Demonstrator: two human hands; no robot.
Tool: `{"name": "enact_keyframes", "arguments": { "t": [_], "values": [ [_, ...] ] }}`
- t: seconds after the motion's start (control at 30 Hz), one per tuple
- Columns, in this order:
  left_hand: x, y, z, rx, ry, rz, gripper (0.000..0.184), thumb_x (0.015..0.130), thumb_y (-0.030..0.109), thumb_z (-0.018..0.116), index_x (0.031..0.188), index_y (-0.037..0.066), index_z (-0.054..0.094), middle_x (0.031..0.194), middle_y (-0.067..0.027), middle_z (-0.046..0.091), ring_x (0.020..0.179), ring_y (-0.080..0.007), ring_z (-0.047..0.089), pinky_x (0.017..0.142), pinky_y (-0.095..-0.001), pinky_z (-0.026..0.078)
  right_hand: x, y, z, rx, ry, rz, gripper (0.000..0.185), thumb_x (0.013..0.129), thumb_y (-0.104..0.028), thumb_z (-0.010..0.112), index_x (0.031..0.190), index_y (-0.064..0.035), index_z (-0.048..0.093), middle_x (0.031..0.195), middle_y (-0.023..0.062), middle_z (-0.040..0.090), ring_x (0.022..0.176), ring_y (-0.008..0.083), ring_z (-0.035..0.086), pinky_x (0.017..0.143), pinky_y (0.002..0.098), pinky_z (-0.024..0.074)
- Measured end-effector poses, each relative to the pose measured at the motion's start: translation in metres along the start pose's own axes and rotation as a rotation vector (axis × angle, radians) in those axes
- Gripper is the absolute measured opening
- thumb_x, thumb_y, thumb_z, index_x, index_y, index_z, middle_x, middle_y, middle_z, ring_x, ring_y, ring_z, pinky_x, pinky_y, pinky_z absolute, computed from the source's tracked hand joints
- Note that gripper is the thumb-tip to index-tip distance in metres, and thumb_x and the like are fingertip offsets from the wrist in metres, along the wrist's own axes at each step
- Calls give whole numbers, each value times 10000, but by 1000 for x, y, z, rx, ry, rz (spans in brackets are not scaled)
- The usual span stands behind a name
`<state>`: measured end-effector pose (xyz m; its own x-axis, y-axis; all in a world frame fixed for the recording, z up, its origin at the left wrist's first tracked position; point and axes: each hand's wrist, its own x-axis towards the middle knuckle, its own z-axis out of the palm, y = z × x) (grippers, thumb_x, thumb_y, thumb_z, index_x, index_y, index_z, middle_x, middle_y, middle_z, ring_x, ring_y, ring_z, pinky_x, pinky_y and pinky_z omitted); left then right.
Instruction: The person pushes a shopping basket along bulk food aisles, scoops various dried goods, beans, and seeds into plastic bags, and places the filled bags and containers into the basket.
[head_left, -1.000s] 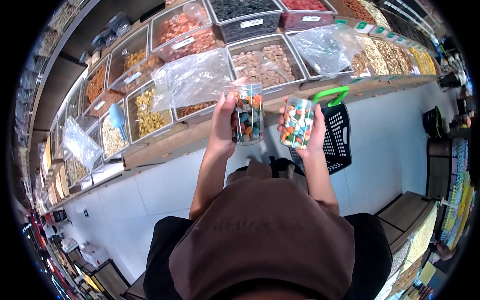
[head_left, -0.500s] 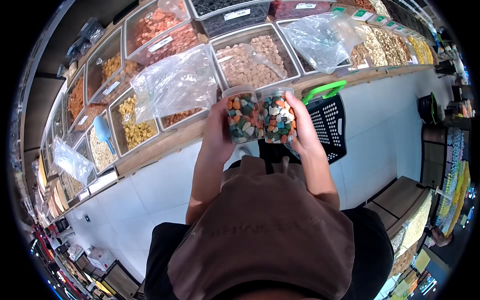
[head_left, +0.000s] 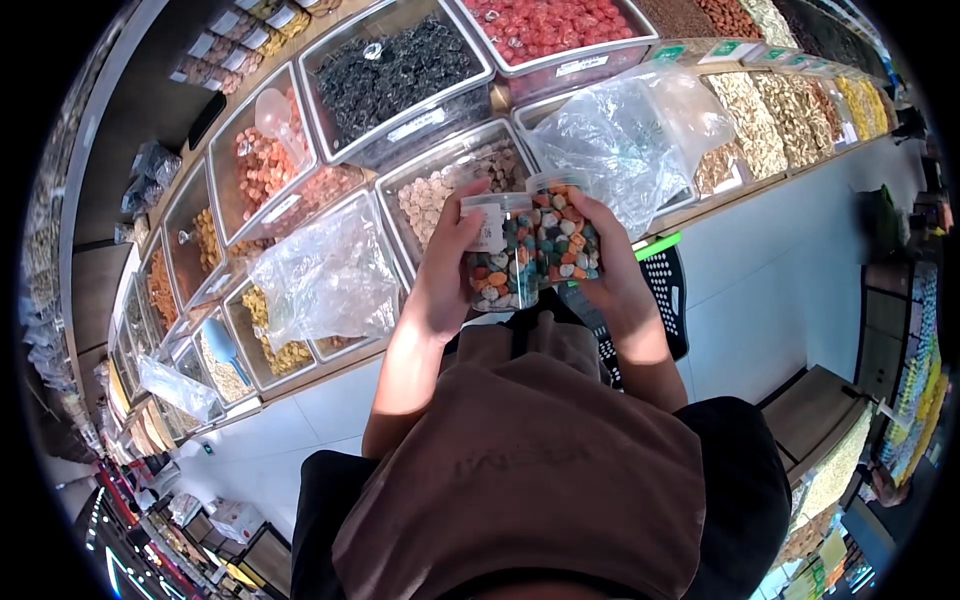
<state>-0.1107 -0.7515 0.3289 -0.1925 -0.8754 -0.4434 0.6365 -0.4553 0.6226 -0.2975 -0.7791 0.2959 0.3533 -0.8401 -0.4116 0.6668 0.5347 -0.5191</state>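
Two clear plastic jars of multicoloured, pebble-like pieces are held side by side in front of my chest. My left hand (head_left: 447, 270) is closed around the left jar (head_left: 502, 268), which has a white label near its top. Around the right jar (head_left: 566, 235) my right hand (head_left: 606, 262) is closed, with its thumb along the upper side. The jars touch or overlap at the middle, the left one slightly nearer to me. Behind them lies a bin of pale pink-beige pieces (head_left: 423, 205), partly hidden by my left hand.
Bins of dark wrapped pieces (head_left: 395, 70) and red pieces (head_left: 560, 22) stand behind. Plastic bags (head_left: 325, 270) cover some front bins. A blue scoop (head_left: 222, 345) lies at the left. Below the counter, a black basket (head_left: 665, 290) with a green handle is at the right.
The left jar has turned so its label shows, and it now overlaps the right jar. The view has shifted, bringing more of the rear bins into sight.
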Motion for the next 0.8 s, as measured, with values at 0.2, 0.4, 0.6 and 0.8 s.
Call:
{"name": "enact_keyframes", "arguments": {
  "t": [0.2, 0.4, 0.6, 0.8],
  "values": [
    [53, 26, 19, 266, 59, 154, 422, 989, 74, 529, 1400, 38, 442, 1235, -86, 584, 1135, -161, 567, 931, -300, 488, 46, -41, -6, -276, -65, -112, 546, 905, -177, 678, 1357, 11, 436, 1124, 95, 631, 886, 142, 656, 680, 270, 548],
    [108, 42, 33, 369, 14, 222, 599, 870, 30, 668, 1417, 37, 424, 1239, -85, 583, 1141, -167, 561, 978, -320, 458, 81, -82, 5, -604, -37, -56, 781, 751, -170, 847, 1366, 39, 412, 1071, 84, 611, 871, 95, 612, 686, 243, 503],
    [191, 87, 61, 616, -209, 314, 711, 786, -39, 734, 1410, 60, 409, 1218, -85, 585, 1151, -202, 558, 996, -357, 446, 157, -134, -14, -889, -111, -528, 704, 826, -137, 769, 1369, 25, 350, 1140, 111, 585, 946, 148, 615, 767, 273, 532],
    [311, 202, 158, 1520, -99, 776, 600, 833, 243, 767, 1319, 26, 491, 1200, -151, 636, 1076, -218, 622, 909, -354, 520, 257, -290, 52, -1180, -166, -832, 558, 859, -160, 736, 1314, -5, 451, 1167, 154, 619, 1097, 210, 620, 894, 341, 530]
  ]
}}
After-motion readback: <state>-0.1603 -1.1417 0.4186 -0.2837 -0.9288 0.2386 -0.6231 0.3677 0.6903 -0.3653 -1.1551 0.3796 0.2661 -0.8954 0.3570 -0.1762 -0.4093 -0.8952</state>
